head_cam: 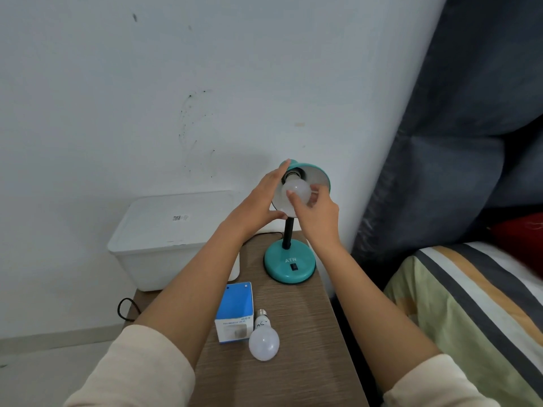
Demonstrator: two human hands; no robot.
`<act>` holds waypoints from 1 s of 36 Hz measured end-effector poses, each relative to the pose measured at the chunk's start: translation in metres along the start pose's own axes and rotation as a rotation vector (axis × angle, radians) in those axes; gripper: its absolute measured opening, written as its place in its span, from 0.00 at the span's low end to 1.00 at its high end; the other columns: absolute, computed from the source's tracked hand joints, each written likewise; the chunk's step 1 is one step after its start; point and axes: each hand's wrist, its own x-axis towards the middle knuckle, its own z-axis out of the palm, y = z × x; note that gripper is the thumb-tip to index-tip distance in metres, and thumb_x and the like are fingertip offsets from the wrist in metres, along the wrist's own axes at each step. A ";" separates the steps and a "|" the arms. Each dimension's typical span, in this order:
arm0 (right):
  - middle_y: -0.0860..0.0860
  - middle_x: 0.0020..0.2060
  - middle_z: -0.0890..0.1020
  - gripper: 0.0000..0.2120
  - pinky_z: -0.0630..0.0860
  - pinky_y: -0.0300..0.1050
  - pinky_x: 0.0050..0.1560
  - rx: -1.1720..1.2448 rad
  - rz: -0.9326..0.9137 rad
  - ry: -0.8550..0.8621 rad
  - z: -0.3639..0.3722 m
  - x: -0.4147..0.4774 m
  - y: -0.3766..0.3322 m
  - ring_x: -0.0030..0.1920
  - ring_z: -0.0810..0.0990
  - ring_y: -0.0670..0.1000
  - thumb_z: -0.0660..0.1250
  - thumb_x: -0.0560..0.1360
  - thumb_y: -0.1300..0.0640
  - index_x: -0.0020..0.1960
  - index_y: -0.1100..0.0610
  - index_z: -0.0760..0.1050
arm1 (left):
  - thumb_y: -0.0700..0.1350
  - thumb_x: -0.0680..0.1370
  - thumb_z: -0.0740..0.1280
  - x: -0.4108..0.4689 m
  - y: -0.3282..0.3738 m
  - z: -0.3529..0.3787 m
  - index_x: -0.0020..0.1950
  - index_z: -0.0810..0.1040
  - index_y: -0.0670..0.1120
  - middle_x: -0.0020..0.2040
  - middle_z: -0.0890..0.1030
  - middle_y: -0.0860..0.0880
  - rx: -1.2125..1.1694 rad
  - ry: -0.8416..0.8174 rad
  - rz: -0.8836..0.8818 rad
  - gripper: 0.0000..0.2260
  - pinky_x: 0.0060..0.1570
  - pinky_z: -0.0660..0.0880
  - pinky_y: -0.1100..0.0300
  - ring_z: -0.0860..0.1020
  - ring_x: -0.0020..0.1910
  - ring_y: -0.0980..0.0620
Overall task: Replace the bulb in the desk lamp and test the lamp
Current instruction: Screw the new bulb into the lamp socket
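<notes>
You have one bulb (296, 189) seated in the socket of the teal desk lamp (289, 261), its globe pointing out of the shade towards you and a little downward, its long axis running along the shade's. Your right hand (316, 215) grips that globe with thumb and fingertips curled round it. Your left hand (261, 201) is spread open, fingers along the shade's (318, 177) left rim and thumb under its lower edge, steadying it.

The lamp's round base stands at the far end of the worktop (293, 333), close to the wall and near the right edge, its switch facing you.

A second bulb (264, 339) lies on its side nearer you, screw cap pointing away towards the lamp, globe towards you. It touches a blue and white box (235, 309) on its left. So you count two bulbs, one lamp, one box.

Bare worktop lies between the base and the loose bulb, and to that bulb's right. A white lidded bin (173, 239) sits off the left edge, a bed (470, 304) off the right.
</notes>
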 end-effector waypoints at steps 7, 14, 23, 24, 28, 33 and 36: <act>0.54 0.56 0.79 0.27 0.72 0.35 0.45 -0.046 -0.025 0.003 -0.003 0.001 -0.001 0.47 0.77 0.48 0.73 0.69 0.49 0.63 0.59 0.70 | 0.37 0.70 0.73 0.001 0.001 0.000 0.76 0.47 0.58 0.74 0.60 0.53 -0.003 0.003 0.000 0.46 0.57 0.56 0.82 0.59 0.67 0.64; 0.54 0.59 0.73 0.28 0.76 0.52 0.58 -0.101 -0.104 0.025 -0.001 0.003 0.003 0.58 0.74 0.53 0.74 0.66 0.53 0.62 0.56 0.68 | 0.37 0.70 0.74 0.002 0.003 0.001 0.76 0.47 0.57 0.74 0.60 0.53 0.004 -0.007 0.012 0.46 0.61 0.55 0.79 0.58 0.67 0.64; 0.55 0.59 0.71 0.26 0.75 0.48 0.58 -0.039 -0.055 0.067 0.002 0.001 0.002 0.58 0.74 0.53 0.72 0.69 0.55 0.64 0.58 0.67 | 0.37 0.70 0.73 0.002 0.007 0.001 0.76 0.46 0.56 0.73 0.61 0.52 0.004 -0.011 0.004 0.46 0.63 0.57 0.69 0.58 0.66 0.64; 0.55 0.60 0.70 0.27 0.75 0.47 0.58 -0.064 -0.084 0.062 0.002 0.000 0.002 0.58 0.73 0.53 0.72 0.69 0.56 0.64 0.58 0.67 | 0.37 0.70 0.73 0.002 0.007 0.001 0.76 0.47 0.56 0.73 0.61 0.52 0.003 -0.010 0.004 0.46 0.62 0.57 0.71 0.58 0.66 0.64; 0.55 0.61 0.71 0.29 0.71 0.43 0.55 -0.200 -0.208 0.032 0.002 -0.001 0.006 0.60 0.72 0.54 0.73 0.67 0.55 0.65 0.58 0.67 | 0.37 0.71 0.73 0.000 0.004 0.001 0.76 0.48 0.55 0.73 0.60 0.53 -0.011 0.000 0.005 0.44 0.58 0.55 0.83 0.58 0.67 0.65; 0.55 0.61 0.74 0.28 0.66 0.38 0.55 -0.279 -0.244 0.030 0.000 0.003 0.006 0.61 0.72 0.54 0.71 0.69 0.52 0.65 0.60 0.68 | 0.38 0.71 0.73 -0.001 0.003 0.001 0.76 0.47 0.54 0.74 0.60 0.53 -0.003 0.004 0.004 0.45 0.58 0.54 0.84 0.58 0.67 0.65; 0.55 0.59 0.76 0.28 0.74 0.47 0.59 -0.199 -0.192 0.043 0.001 0.002 0.005 0.59 0.74 0.53 0.72 0.68 0.50 0.64 0.59 0.70 | 0.36 0.70 0.73 -0.001 0.004 0.001 0.77 0.47 0.53 0.74 0.60 0.52 0.002 0.002 0.008 0.45 0.57 0.53 0.85 0.57 0.66 0.66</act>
